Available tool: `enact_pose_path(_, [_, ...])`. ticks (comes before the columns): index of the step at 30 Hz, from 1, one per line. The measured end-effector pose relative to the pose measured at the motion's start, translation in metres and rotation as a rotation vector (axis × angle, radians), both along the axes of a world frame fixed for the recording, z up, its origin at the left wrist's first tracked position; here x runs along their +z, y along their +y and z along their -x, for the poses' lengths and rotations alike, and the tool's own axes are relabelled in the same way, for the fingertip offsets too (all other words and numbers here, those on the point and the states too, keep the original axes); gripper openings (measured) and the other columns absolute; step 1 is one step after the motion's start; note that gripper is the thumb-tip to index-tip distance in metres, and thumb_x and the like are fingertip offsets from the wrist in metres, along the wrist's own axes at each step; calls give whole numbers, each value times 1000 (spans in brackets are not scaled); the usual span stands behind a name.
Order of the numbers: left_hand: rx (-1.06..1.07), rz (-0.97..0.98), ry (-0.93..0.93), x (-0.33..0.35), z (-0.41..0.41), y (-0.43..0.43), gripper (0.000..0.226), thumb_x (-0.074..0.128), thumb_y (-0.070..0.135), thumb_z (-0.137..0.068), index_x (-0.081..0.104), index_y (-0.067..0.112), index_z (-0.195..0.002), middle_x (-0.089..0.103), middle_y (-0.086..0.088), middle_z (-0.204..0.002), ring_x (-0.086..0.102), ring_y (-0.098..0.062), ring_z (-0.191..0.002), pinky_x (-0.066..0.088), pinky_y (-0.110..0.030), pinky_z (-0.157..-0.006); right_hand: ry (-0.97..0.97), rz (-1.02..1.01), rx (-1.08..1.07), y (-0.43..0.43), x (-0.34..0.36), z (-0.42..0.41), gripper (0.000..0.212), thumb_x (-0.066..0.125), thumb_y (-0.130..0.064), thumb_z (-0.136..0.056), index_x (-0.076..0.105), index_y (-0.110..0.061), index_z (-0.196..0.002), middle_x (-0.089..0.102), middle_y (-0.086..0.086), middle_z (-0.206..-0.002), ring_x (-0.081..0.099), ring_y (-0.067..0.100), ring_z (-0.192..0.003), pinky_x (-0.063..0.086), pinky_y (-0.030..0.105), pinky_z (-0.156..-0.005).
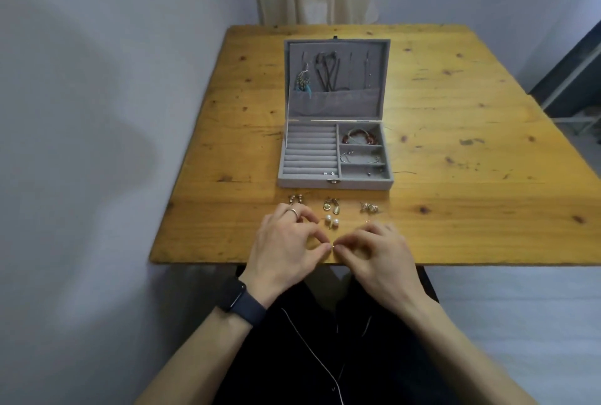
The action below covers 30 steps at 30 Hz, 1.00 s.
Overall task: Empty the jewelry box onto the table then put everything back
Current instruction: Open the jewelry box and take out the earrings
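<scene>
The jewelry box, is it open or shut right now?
Open: the jewelry box has its lid standing upright, showing necklaces inside it.

Both hands, left (286,245) and right (377,251), meet fingertip to fingertip, pinched together, forearms angled inward.

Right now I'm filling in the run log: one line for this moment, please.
box open | left hand and right hand pinching tiny piece | pearl earrings on table
</scene>
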<state>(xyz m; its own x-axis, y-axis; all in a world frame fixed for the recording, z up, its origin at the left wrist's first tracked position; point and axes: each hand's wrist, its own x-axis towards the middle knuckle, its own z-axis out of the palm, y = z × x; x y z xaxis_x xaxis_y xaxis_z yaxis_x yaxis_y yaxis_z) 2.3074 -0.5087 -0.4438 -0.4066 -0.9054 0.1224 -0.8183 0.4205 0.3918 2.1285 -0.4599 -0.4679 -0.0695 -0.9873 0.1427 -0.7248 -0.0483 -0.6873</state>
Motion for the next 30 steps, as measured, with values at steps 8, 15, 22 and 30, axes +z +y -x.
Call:
enact_pose_path(8, [3, -26, -29, 6, 1, 1, 17, 71, 53, -82, 77, 37, -87, 58, 20, -107, 44, -6, -108, 34, -29, -91, -66, -22, -22, 0, 1, 1, 10, 80, -37, -81, 79, -37, -91, 63, -15, -87, 54, 13, -90, 46, 43, -83])
enact_pose_path(15, [-2, -37, -44, 6, -1, 1, 18, 69, 54, -81, 76, 39, -88, 58, 22, -109, 43, -6, -109, 35, -30, -93, -78, -13, -37, 1, 0, 0, 11, 80, -37, -80, 79, -36, -92, 62, -16, -86, 54, 11, -90, 48, 42, -83])
enact_pose_path(22, [3, -23, -48, 6, 1, 0, 16, 67, 50, -85, 76, 38, -90, 59, 21, -112, 43, -7, -115, 35, -31, -95, -63, -16, -54, 1, 0, -2, 7, 80, -35, -80, 78, -34, -86, 63, -13, -85, 55, 12, -89, 46, 44, -83])
enact_pose_path(30, [-13, 1, -43, 4, 1, -1, 17, 68, 51, -85, 77, 37, -90, 60, 20, -111, 43, -7, -114, 34, -30, -92, -59, -8, -46, 1, -2, -1, 7, 79, -37, -81, 78, -37, -89, 62, -15, -87, 53, 10, -91, 47, 45, -83])
